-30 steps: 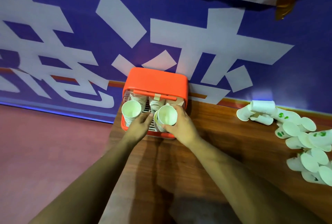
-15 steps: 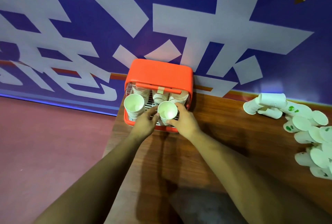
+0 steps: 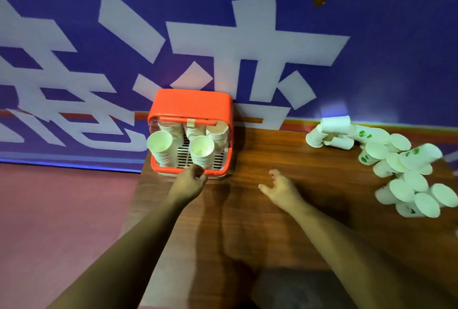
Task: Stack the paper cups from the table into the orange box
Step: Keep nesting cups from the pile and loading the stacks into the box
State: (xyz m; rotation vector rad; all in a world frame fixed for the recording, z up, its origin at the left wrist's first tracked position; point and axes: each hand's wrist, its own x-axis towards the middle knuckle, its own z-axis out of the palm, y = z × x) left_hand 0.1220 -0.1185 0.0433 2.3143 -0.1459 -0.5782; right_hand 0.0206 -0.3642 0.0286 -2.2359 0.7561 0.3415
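Stacked cups [image 3: 202,151] upright, mouths up

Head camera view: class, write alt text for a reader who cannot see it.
Two bare forearms reach over a wooden table toward an orange box holding stacks of paper cups. The left hand is at the box's front rim; the right hand is open and empty. Loose cups lie heaped at right.

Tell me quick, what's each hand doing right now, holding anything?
Left hand: loosely curled at the orange box's front rim, holding nothing visible.
Right hand: open, empty, over the table.
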